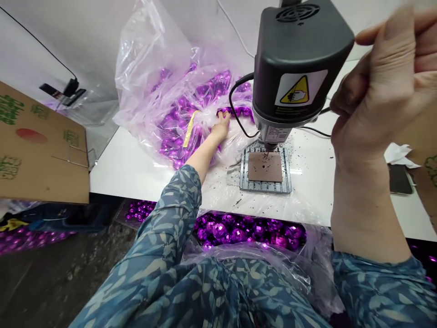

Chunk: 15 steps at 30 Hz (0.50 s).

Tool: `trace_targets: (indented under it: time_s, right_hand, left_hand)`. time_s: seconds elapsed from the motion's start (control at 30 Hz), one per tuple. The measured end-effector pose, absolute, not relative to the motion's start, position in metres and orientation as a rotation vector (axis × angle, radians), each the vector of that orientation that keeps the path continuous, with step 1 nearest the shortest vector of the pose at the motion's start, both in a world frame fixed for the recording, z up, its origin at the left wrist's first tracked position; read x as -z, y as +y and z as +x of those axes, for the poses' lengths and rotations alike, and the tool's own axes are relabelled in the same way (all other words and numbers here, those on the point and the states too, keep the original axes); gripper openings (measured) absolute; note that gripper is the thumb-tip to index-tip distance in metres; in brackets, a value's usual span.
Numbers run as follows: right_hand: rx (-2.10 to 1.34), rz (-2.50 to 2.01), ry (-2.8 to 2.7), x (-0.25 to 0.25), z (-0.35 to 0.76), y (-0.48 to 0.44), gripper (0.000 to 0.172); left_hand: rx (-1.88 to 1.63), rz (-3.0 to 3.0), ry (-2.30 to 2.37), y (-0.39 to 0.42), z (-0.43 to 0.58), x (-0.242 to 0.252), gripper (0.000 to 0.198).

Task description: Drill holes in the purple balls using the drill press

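Observation:
My left hand reaches far across the white table into the mouth of a clear plastic bag full of shiny purple faceted balls; its fingers lie on the balls, and whether they grip one I cannot tell. My right hand is raised close to the camera at the right side of a small dark bench drill, fingers curled, apparently around its lever, which is mostly hidden. Under the drill lies a brown pad on a metal base plate.
A second clear bag of purple balls sits in my lap below the table edge. A cardboard box stands at left, more purple balls on the floor beneath it. A phone and crumpled paper lie at right. Black cable loops beside the drill.

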State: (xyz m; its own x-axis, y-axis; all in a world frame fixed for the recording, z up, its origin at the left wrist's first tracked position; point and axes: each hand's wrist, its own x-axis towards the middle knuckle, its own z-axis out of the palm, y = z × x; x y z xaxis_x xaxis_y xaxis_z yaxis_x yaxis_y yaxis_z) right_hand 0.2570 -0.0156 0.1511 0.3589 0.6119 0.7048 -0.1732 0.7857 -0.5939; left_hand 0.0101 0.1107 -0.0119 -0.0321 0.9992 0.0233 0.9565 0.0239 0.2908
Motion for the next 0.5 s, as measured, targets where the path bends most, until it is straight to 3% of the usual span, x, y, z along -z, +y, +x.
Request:
trace_targets:
  time_s: [0.07, 0.17, 0.3, 0.5]
  right_hand:
    - [-0.533, -0.464, -1.098, -0.153, 0.256, -0.016, 0.048]
    - [-0.529, -0.454, -1.077, -0.154, 0.256, -0.016, 0.064]
    - [-0.548, -0.474, -1.078, -0.154, 0.255, -0.014, 0.062]
    - [-0.526, -0.472, -1.058, -0.151, 0.254, -0.002, 0.063]
  left_hand:
    - [-0.691, 1.836, 1.976, 0.106, 0.014, 0.008, 0.053]
    - [-1.070, 1.281, 1.573, 0.092, 0.020, 0.006, 0.023]
    - [-1.110, 0.876, 1.171, 0.056, 0.015, 0.010, 0.021]
    - [-1.120, 0.744, 1.150, 0.006, 0.009, 0.011, 0.013]
